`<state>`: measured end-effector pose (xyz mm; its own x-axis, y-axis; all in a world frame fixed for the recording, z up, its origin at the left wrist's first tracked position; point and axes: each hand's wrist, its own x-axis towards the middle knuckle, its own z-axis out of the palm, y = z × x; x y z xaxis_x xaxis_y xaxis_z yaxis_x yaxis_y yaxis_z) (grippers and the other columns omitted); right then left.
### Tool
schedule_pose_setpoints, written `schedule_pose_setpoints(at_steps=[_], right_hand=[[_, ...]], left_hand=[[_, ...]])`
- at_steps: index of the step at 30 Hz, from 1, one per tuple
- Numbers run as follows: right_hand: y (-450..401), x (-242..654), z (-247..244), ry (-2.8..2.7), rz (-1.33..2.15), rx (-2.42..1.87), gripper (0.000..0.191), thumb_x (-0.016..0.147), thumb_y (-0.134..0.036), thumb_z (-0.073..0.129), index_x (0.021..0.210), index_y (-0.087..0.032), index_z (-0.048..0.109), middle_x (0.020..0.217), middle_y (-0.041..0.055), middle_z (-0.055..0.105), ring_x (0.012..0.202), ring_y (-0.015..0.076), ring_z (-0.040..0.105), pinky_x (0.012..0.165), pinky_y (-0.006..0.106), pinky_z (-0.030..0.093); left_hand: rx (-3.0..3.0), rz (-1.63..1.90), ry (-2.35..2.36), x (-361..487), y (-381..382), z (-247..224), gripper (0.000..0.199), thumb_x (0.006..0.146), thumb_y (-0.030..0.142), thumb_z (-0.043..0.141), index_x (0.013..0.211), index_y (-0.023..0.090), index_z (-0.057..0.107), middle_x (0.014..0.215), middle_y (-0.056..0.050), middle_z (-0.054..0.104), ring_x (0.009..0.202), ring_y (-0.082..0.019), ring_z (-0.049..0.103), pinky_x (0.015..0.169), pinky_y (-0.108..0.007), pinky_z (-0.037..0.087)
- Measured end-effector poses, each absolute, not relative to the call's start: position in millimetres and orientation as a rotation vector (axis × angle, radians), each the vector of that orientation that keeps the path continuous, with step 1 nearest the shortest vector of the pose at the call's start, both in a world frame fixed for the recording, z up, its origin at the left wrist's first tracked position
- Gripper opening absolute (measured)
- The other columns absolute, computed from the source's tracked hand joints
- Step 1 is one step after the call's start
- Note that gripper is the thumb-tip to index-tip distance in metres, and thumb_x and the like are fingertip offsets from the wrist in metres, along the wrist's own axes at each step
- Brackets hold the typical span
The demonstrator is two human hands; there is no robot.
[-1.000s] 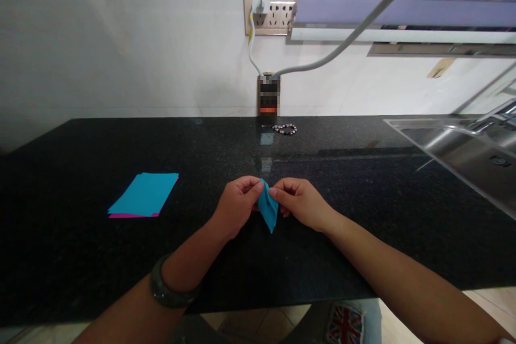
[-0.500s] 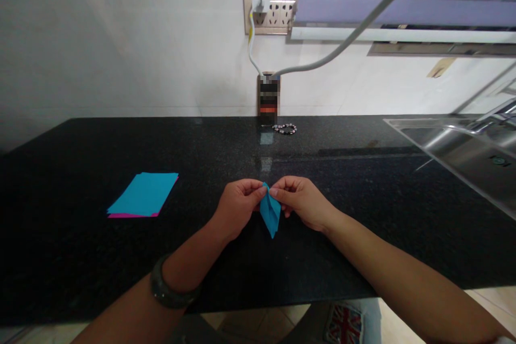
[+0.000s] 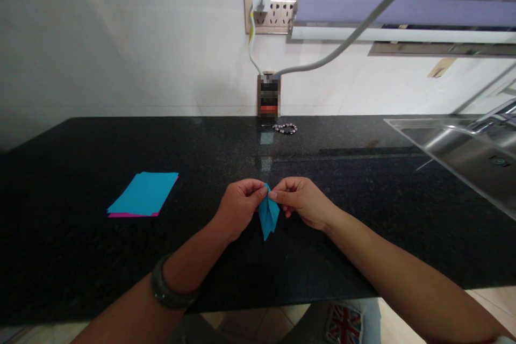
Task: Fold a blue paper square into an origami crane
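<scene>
A small folded piece of blue paper (image 3: 267, 219) is held up between my two hands, a little above the dark countertop (image 3: 217, 145). Its pointed ends hang down towards me. My left hand (image 3: 241, 207) pinches the top left edge between thumb and forefinger. On the other side, my right hand (image 3: 300, 200) grips the upper right part in the same way, with its other fingers curled behind. The fingertips of both hands almost meet at the top of the paper. A stack of square blue and pink paper sheets (image 3: 143, 194) lies on the counter to the left.
Against the wall stands a phone-like device (image 3: 269, 97), its screen blurred, with a cable (image 3: 330, 56) and a beaded strap (image 3: 285, 129). A wall socket (image 3: 271, 13) holds a plug above it. The metal sink (image 3: 475, 153) is at the right. The counter's front edge is close to me.
The lower points of the folded blue paper have swung slightly left and spread apart. Both hands keep their pinch in nearly the same place.
</scene>
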<state>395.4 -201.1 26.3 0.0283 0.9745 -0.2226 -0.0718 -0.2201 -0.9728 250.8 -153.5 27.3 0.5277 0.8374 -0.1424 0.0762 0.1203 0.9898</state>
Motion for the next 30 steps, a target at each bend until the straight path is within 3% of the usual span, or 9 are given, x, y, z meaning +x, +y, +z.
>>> schedule_pose_setpoints(at_steps=[18,24,30], right_hand=[[-200.9,396.6,27.2,-1.016,1.414,-1.346,0.027,0.057,-0.031,0.072,0.055,-0.013,0.052,0.042,-0.0061,0.047,0.037,0.0034,0.040,0.036,0.017,0.033],[-201.0,398.7,30.0,-1.072,1.380,-1.387,0.026,0.058,-0.032,0.069,0.055,-0.014,0.052,0.044,-0.0054,0.048,0.038,0.0040,0.040,0.037,0.017,0.032],[-202.6,406.6,26.8,-1.405,1.102,-1.524,0.018,0.065,-0.029,0.063,0.059,-0.014,0.055,0.050,-0.0036,0.050,0.044,0.0054,0.041,0.040,0.018,0.029]], left_hand=[[1.372,0.638,0.882,251.3,-154.8,27.6,0.021,0.067,0.030,0.062,0.077,0.011,0.062,0.059,0.000,0.057,0.051,-0.009,0.047,0.048,-0.021,0.037],[1.314,0.613,0.848,251.5,-155.2,26.0,0.024,0.068,0.034,0.061,0.079,0.012,0.062,0.061,-0.002,0.059,0.052,-0.010,0.051,0.050,-0.023,0.041],[1.266,0.559,0.847,251.6,-155.8,24.9,0.024,0.065,0.034,0.065,0.075,0.012,0.059,0.063,-0.001,0.059,0.055,-0.011,0.055,0.051,-0.024,0.044]])
